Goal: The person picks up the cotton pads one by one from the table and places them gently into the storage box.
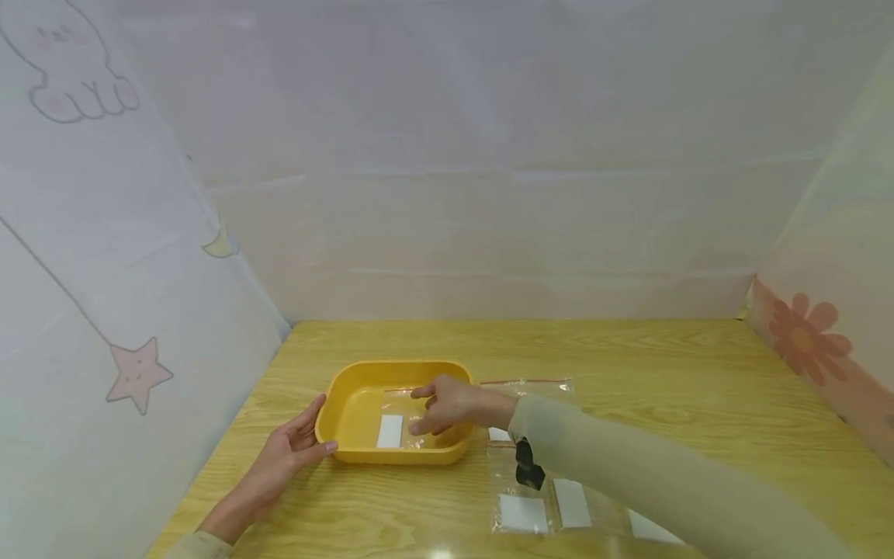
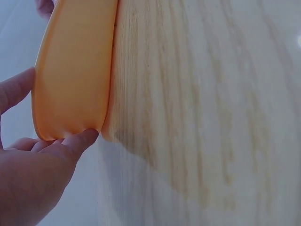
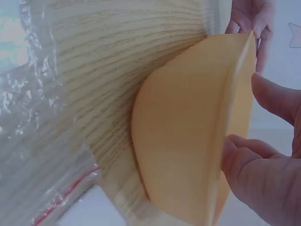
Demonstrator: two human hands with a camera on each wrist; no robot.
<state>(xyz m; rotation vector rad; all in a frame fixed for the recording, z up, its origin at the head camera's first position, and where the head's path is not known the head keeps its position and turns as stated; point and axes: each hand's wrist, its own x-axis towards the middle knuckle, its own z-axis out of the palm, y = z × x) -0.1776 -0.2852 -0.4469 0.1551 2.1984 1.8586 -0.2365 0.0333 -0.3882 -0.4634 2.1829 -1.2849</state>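
On wood [image 1: 649, 357], hands [image 1: 282, 453] [image 1: 452, 402]: left grips tub [image 1: 391, 456], right half-spread.

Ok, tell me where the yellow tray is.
In the head view, the yellow tray sits on the table, a little left of centre, with the left hand gripping its left end and clear bags to its right.

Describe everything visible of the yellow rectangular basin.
The yellow, round-cornered rectangular basin, apparently plastic, has plain smooth walls and an open top. It sits upright on the yellowish wood-grained table. The person's left grip holds its left end; their right grip reaches over its right side, contact unclear. Inside lies a transparent plastic bag with a white rectangular panel.
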